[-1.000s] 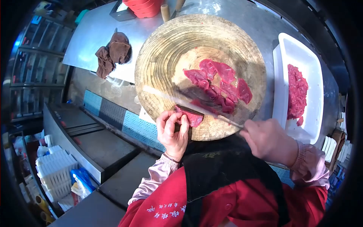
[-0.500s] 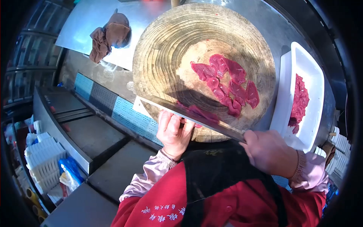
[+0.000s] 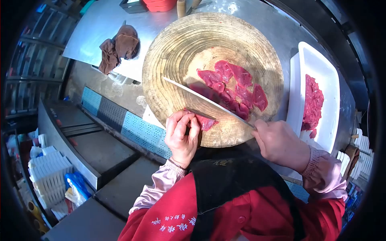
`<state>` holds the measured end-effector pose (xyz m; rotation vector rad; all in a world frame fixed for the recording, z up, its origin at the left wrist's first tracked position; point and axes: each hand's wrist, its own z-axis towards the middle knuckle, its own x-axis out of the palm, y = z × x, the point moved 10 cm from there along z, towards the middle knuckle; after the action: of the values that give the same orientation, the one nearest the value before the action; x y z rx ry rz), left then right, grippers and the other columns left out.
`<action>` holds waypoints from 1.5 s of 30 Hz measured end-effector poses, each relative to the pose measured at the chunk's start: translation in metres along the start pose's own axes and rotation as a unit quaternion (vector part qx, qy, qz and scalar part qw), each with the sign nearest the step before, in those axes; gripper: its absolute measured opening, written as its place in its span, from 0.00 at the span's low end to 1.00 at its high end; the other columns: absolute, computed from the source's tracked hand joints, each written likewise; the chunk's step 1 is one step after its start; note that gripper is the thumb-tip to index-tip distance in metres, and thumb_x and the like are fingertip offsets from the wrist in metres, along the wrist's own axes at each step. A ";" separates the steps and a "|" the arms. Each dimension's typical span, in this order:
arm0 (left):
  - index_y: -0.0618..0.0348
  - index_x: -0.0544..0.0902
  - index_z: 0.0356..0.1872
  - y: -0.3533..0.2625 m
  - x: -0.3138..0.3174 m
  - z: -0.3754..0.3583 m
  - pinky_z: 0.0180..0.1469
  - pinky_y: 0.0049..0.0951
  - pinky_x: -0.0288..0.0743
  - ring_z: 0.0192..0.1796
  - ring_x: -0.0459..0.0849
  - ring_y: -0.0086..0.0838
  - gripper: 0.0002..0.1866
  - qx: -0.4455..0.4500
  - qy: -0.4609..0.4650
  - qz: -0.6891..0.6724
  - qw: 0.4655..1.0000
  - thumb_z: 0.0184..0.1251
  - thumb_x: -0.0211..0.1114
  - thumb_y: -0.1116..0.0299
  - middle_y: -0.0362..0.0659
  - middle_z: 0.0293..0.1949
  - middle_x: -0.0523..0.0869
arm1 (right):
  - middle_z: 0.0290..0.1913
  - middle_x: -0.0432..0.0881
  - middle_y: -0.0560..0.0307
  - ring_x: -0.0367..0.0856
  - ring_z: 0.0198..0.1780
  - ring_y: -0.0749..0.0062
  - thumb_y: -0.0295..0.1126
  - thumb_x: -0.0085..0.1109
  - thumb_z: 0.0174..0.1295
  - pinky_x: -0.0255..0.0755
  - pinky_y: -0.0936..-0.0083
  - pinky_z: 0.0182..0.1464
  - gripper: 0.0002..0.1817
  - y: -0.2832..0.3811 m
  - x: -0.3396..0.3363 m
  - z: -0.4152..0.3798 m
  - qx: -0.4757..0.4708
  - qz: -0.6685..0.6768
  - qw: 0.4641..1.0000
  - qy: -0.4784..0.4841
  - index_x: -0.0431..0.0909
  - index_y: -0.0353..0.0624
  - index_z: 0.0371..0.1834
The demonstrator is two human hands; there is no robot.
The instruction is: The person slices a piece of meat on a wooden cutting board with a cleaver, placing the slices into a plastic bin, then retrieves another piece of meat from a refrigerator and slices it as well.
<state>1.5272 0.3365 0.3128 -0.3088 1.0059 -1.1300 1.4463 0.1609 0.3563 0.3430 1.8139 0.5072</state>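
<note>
My right hand (image 3: 279,140) is closed round the handle of a broad kitchen knife (image 3: 209,102), its blade slanting up and left across a round wooden chopping block (image 3: 169,52). At the block's near left edge, my left hand (image 3: 181,134) has its fingers curled onto a piece of raw red meat (image 3: 206,122). The blade is apart from that piece, on its far side. Several meat slices (image 3: 241,82) lie spread over the block's middle, some partly hidden behind the blade.
To the right stands a white tub (image 3: 327,108) holding a heap of cut meat (image 3: 313,102). A brown cloth (image 3: 126,42) lies on the metal table at upper left. Red containers (image 3: 159,5) stand at the back. Stacked white trays (image 3: 48,172) are at lower left.
The knife has moved away from my left hand, up over the block towards the slices, and its blade is now turned more face-on. The meat under my left fingers now shows clearly.
</note>
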 end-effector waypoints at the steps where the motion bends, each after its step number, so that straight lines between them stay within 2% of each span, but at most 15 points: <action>1: 0.62 0.83 0.38 -0.002 0.001 -0.001 0.36 0.23 0.76 0.33 0.81 0.28 0.11 0.004 0.001 0.000 1.000 0.54 0.70 0.81 0.44 0.35 0.82 | 0.19 0.78 0.47 0.80 0.21 0.50 0.24 0.54 0.53 0.74 0.56 0.25 0.05 0.000 -0.004 -0.003 0.006 -0.011 1.000 -0.012 0.69 0.37 0.30; 3: 0.62 0.83 0.39 0.008 -0.002 -0.007 0.36 0.23 0.76 0.34 0.81 0.28 0.11 -0.069 -0.015 -0.060 0.996 0.54 0.71 0.81 0.45 0.36 0.83 | 0.19 0.78 0.48 0.79 0.21 0.49 0.24 0.55 0.53 0.73 0.56 0.24 0.06 0.005 -0.011 -0.009 0.007 -0.023 0.999 -0.022 0.69 0.37 0.31; 4: 0.61 0.83 0.37 0.013 -0.002 -0.010 0.37 0.29 0.76 0.35 0.80 0.35 0.13 -0.096 -0.017 -0.056 0.994 0.49 0.73 0.79 0.45 0.33 0.80 | 0.20 0.77 0.48 0.79 0.22 0.50 0.25 0.55 0.53 0.73 0.57 0.24 0.06 0.013 -0.009 -0.015 -0.011 -0.029 0.999 -0.012 0.69 0.37 0.31; 7: 0.60 0.83 0.37 0.004 -0.002 -0.006 0.38 0.30 0.76 0.35 0.80 0.37 0.14 -0.024 0.007 0.019 1.000 0.47 0.74 0.78 0.45 0.33 0.79 | 0.21 0.76 0.49 0.79 0.23 0.51 0.25 0.57 0.50 0.72 0.59 0.23 0.08 0.017 -0.001 -0.028 -0.027 -0.052 0.998 0.020 0.69 0.38 0.32; 16: 0.59 0.83 0.35 0.004 -0.002 0.001 0.35 0.29 0.76 0.34 0.80 0.37 0.14 -0.021 -0.004 0.004 1.000 0.44 0.75 0.79 0.45 0.34 0.81 | 0.23 0.77 0.50 0.79 0.23 0.53 0.27 0.57 0.50 0.73 0.58 0.27 0.09 0.011 0.004 -0.031 0.012 -0.099 0.990 0.103 0.69 0.39 0.32; 18: 0.59 0.83 0.35 0.003 0.001 0.005 0.34 0.28 0.76 0.33 0.80 0.36 0.14 -0.025 0.005 0.002 1.000 0.43 0.75 0.79 0.45 0.34 0.82 | 0.24 0.76 0.48 0.79 0.25 0.50 0.31 0.59 0.58 0.70 0.56 0.28 0.08 0.012 0.008 -0.013 0.025 -0.055 0.994 0.088 0.71 0.39 0.33; 20: 0.59 0.83 0.32 0.003 -0.002 0.010 0.31 0.27 0.74 0.31 0.78 0.32 0.13 -0.027 -0.023 -0.031 0.999 0.43 0.74 0.81 0.43 0.32 0.81 | 0.21 0.77 0.44 0.80 0.25 0.45 0.27 0.58 0.55 0.73 0.54 0.28 0.08 0.018 0.026 0.031 0.070 0.025 0.987 0.144 0.70 0.36 0.32; 25: 0.60 0.82 0.31 0.006 0.003 0.000 0.31 0.26 0.75 0.31 0.78 0.29 0.11 -0.038 0.001 -0.024 0.999 0.45 0.71 0.83 0.42 0.32 0.81 | 0.21 0.80 0.40 0.83 0.26 0.45 0.25 0.53 0.54 0.77 0.56 0.27 0.06 0.041 0.015 0.064 -0.026 -0.017 0.997 0.069 0.71 0.32 0.30; 27: 0.60 0.83 0.32 0.012 0.002 0.000 0.33 0.26 0.76 0.32 0.79 0.30 0.10 -0.062 -0.007 -0.039 0.997 0.47 0.70 0.83 0.42 0.33 0.81 | 0.21 0.79 0.41 0.82 0.25 0.45 0.27 0.54 0.58 0.75 0.54 0.27 0.07 0.024 0.017 0.038 -0.003 -0.046 0.995 0.089 0.71 0.33 0.30; 31: 0.63 0.83 0.34 0.000 -0.004 0.002 0.33 0.22 0.76 0.30 0.81 0.25 0.09 0.010 -0.015 -0.008 1.000 0.51 0.70 0.82 0.45 0.36 0.83 | 0.20 0.78 0.44 0.80 0.23 0.46 0.31 0.54 0.63 0.71 0.54 0.26 0.08 -0.006 0.003 0.000 0.035 -0.003 0.999 0.017 0.70 0.37 0.31; 33: 0.63 0.83 0.35 0.004 -0.003 -0.003 0.34 0.23 0.77 0.31 0.81 0.27 0.09 -0.023 -0.015 -0.018 0.999 0.51 0.70 0.82 0.45 0.35 0.83 | 0.19 0.77 0.45 0.78 0.23 0.46 0.32 0.54 0.64 0.70 0.54 0.26 0.09 -0.004 -0.003 -0.009 0.045 -0.029 0.999 -0.010 0.70 0.38 0.32; 38: 0.60 0.82 0.32 0.003 -0.003 -0.001 0.34 0.26 0.75 0.32 0.79 0.32 0.12 -0.022 -0.012 0.008 1.000 0.44 0.73 0.82 0.42 0.32 0.81 | 0.21 0.76 0.50 0.78 0.22 0.51 0.28 0.59 0.54 0.71 0.58 0.24 0.08 0.016 0.000 -0.024 -0.008 -0.052 0.998 0.037 0.69 0.40 0.30; 40: 0.59 0.82 0.30 0.002 -0.003 0.001 0.33 0.28 0.74 0.31 0.77 0.34 0.14 -0.016 -0.013 0.013 1.000 0.39 0.74 0.81 0.41 0.31 0.80 | 0.21 0.75 0.50 0.77 0.22 0.50 0.29 0.60 0.57 0.69 0.57 0.25 0.09 0.017 -0.003 -0.028 -0.004 -0.067 0.997 0.046 0.69 0.40 0.30; 42: 0.59 0.83 0.32 0.004 -0.004 0.000 0.36 0.29 0.75 0.33 0.80 0.37 0.14 -0.035 -0.009 0.008 0.999 0.41 0.75 0.79 0.44 0.32 0.81 | 0.20 0.74 0.50 0.76 0.22 0.49 0.30 0.61 0.60 0.68 0.56 0.26 0.10 0.017 -0.003 -0.026 -0.003 -0.080 0.995 0.059 0.69 0.40 0.30; 45: 0.61 0.84 0.34 0.009 0.000 0.003 0.39 0.30 0.77 0.35 0.83 0.40 0.14 -0.056 -0.004 -0.006 0.998 0.44 0.75 0.77 0.47 0.33 0.83 | 0.22 0.77 0.49 0.80 0.23 0.52 0.26 0.57 0.51 0.73 0.59 0.25 0.08 0.020 0.000 -0.016 -0.019 -0.106 0.991 0.079 0.69 0.38 0.31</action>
<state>1.5348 0.3396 0.3089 -0.4097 1.0641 -1.0853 1.4303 0.1752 0.3703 0.0841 1.9636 0.4276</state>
